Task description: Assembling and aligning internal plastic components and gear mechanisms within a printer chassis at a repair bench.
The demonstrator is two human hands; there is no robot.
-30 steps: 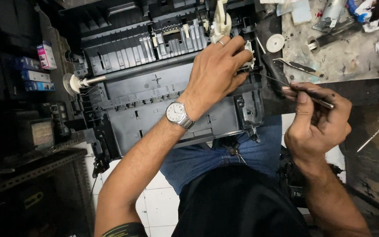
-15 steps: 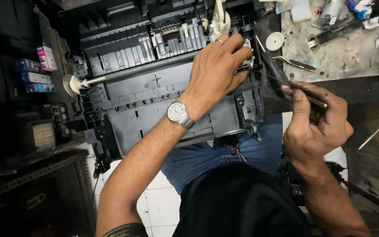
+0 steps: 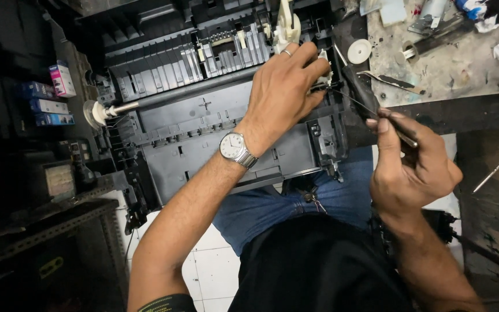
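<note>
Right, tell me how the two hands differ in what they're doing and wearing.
The left hand reaches across the open black printer chassis, fingertips pinching a small part at its right end; the right hand stays off the chassis, gripping a thin dark tool. The left carries a ring and a silver wristwatch; the right shows neither. Both are bare.
</note>
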